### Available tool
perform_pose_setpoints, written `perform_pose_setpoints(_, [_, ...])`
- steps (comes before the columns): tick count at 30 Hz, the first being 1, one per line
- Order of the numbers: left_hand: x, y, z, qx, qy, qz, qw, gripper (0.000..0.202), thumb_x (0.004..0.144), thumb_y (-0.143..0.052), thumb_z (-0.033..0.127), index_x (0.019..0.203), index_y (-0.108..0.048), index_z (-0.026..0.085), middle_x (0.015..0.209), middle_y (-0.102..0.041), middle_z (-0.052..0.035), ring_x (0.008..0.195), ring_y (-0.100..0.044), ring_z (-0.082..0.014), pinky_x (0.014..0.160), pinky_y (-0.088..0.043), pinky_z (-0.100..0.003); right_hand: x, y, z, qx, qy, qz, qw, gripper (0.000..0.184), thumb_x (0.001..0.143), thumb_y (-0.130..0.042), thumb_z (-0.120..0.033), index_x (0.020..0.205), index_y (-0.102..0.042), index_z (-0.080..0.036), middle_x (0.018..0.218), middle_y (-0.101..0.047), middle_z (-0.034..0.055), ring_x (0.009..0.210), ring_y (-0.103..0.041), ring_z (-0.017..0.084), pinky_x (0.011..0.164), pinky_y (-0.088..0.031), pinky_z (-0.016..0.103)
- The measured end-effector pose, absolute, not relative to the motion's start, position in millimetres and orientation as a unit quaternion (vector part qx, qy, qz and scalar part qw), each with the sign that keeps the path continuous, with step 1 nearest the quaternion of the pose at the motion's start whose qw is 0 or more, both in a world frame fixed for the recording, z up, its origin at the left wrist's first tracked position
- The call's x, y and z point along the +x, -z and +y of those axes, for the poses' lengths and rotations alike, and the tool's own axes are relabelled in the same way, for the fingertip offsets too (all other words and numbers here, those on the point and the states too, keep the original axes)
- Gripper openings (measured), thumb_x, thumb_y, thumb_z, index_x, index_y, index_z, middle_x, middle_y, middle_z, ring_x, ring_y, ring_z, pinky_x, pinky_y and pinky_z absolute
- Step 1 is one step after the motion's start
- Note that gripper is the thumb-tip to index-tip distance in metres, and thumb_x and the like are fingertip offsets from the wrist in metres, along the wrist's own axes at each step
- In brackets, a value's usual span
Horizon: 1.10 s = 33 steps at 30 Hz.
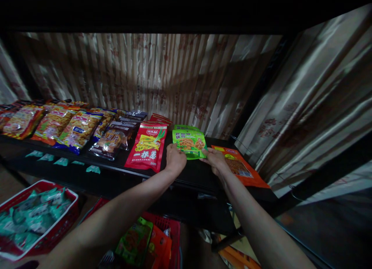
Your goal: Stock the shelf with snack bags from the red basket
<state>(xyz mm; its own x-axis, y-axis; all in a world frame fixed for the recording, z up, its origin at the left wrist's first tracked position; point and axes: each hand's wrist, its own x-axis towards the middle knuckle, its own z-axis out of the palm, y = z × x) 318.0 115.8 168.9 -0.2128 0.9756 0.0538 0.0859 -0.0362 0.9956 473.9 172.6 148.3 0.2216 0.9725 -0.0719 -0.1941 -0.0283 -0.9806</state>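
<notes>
A green snack bag lies on the black shelf, and another green bag shows behind its top edge. My left hand grips its lower left corner with closed fingers. At the lower right corner, my right hand pinches the same bag. Just left of my left hand is a red snack bag with a picture of yellow sticks. An orange snack bag lies flat to the right, partly behind my right wrist.
Farther left on the shelf are brown snack bags and several colourful ones. Below stand a red basket of teal packets and another red basket with green and orange bags. A curtain hangs behind; a dark post borders the right.
</notes>
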Motion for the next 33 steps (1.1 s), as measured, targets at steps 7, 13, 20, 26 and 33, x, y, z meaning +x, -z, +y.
perform_pose_setpoints(7, [333,-180,147,0.546,-0.46,0.66,0.234,0.049,0.08,-0.048,0.015,0.129,-0.045,0.011,0.149,-0.027,-0.0195,0.14,-0.016,-0.0305,0.112,-0.014,-0.044,470,-148,171,-0.541,-0.467,-0.402,0.573,0.018,0.071,-0.064,-0.002,0.056,-0.061,-0.012,0.047,-0.061,-0.0024,0.037,-0.054,0.007,0.037,-0.05,0.017])
perform_pose_setpoints(13, [332,-184,179,0.449,-0.439,0.715,0.305,0.049,0.083,-0.047,0.024,0.128,-0.043,0.007,0.134,-0.046,-0.0265,0.124,-0.046,-0.0342,0.1,-0.034,-0.043,475,-152,167,-0.567,-0.438,-0.432,0.548,0.024,0.071,-0.064,-0.002,0.051,-0.058,-0.013,0.044,-0.057,-0.0038,0.041,-0.055,0.008,0.04,-0.051,0.017])
perform_pose_setpoints(20, [328,-181,219,0.394,-0.42,0.762,0.295,0.038,0.081,-0.052,0.022,0.116,-0.054,0.008,0.119,-0.06,-0.0243,0.112,-0.058,-0.0317,0.09,-0.043,-0.039,483,-155,173,-0.613,-0.403,-0.473,0.488,0.021,0.073,-0.061,-0.009,0.055,-0.058,-0.017,0.049,-0.059,-0.0038,0.047,-0.057,0.009,0.047,-0.05,0.018])
perform_pose_setpoints(26, [327,-174,231,0.392,-0.419,0.775,0.267,0.036,0.081,-0.055,0.027,0.112,-0.059,0.01,0.117,-0.062,-0.0216,0.108,-0.06,-0.0299,0.085,-0.047,-0.035,488,-150,190,-0.662,-0.319,-0.5,0.458,0.015,0.071,-0.063,-0.025,0.057,-0.061,-0.018,0.048,-0.058,-0.0026,0.05,-0.054,0.012,0.049,-0.041,0.021])
perform_pose_setpoints(33, [325,-172,236,0.39,-0.41,0.782,0.262,0.036,0.081,-0.056,0.028,0.111,-0.062,0.009,0.113,-0.065,-0.0195,0.104,-0.063,-0.0289,0.083,-0.049,-0.034,486,-149,217,-0.662,-0.301,-0.467,0.503,0.019,0.07,-0.064,-0.035,0.066,-0.065,-0.017,0.065,-0.068,0.0033,0.06,-0.062,0.016,0.054,-0.045,0.023])
